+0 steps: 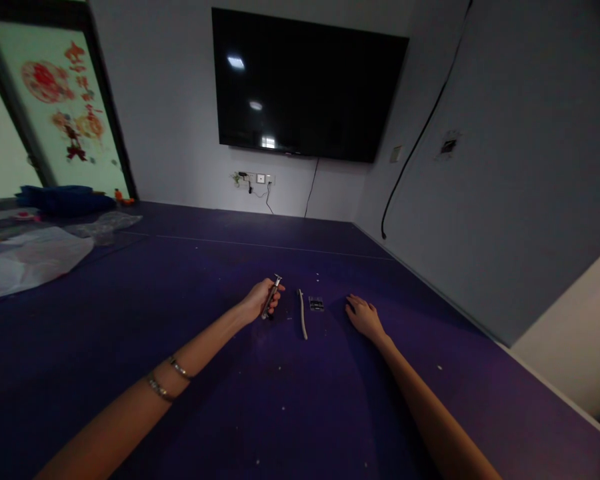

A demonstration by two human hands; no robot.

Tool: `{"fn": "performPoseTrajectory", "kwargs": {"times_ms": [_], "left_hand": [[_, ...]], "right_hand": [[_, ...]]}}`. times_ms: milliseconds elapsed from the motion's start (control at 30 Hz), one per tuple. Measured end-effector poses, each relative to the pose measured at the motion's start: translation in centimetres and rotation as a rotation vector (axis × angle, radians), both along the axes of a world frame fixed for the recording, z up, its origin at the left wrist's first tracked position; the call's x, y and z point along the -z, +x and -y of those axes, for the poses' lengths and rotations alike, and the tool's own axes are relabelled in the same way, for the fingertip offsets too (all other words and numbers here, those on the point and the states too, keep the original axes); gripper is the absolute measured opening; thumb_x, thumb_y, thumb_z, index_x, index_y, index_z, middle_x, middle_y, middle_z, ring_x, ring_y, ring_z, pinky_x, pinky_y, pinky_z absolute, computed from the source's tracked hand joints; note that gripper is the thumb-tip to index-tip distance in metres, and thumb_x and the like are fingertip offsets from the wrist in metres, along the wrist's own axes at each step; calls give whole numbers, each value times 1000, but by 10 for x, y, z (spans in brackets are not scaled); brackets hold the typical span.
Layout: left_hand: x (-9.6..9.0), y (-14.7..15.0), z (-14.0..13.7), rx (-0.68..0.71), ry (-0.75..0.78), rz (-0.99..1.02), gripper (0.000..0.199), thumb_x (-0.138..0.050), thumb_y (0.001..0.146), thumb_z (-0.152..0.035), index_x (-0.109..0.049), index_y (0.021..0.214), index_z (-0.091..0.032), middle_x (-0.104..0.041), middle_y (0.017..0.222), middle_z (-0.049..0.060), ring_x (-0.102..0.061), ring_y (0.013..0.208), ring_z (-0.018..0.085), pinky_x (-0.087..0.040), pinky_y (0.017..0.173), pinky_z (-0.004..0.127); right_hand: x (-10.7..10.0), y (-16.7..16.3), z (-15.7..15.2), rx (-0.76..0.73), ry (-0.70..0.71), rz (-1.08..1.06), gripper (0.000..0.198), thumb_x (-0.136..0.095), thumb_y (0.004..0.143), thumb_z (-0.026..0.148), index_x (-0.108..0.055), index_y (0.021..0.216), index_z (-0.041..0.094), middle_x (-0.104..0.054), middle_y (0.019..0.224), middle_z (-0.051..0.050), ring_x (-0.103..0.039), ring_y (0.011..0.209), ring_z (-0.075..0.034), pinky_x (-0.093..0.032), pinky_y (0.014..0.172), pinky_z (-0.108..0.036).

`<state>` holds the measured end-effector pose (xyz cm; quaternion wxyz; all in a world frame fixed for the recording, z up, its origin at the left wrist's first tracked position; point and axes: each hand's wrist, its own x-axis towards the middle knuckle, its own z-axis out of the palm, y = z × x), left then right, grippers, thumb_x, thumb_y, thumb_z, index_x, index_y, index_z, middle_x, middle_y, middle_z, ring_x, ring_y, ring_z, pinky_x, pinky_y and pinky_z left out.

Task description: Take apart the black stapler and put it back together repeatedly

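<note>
A broad purple surface (280, 440) spreads out in front of me, reaching the walls at the back and right, with a thin pale seam (270, 245) crossing its far part. My right hand (364, 315) appears to rest on it, palm down. Just beside my fingers, a small clear packet (316, 304) with something dark in it lies flat, and left of that a slim pale stick (303, 317) points away from me. White specks (440, 367) are scattered about. Far to my left sit a crumpled whitish plastic sheet (40, 257), some clear plastic (107, 225), a dark blue bundle (70, 200) and something orange (125, 199).
</note>
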<state>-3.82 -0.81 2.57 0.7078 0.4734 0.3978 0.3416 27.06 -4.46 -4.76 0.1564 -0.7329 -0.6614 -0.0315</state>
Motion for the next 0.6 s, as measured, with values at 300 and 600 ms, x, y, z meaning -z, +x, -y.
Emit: {"fn": "performPoseTrajectory", "kwargs": {"times_ms": [300,600], "left_hand": [[-12,25,-5,-64,286,7,16,-49,82,-25,-53,92,-13,-66,79,9,-62,59,14,-48,49,24],[-3,32,1,-53,421,-8,13,-60,76,-15,-51,85,-12,-69,80,10,-65,61,14,-49,56,25]], "right_hand": [[3,1,0,-12,36,-13,44,-32,87,33,-50,123,16,-46,133,-10,-39,124,-22,-23,102,-45],[2,0,-1,-9,27,-22,44,-32,87,32,-50,124,17,-44,134,-10,-38,124,-22,-24,102,-45]]}}
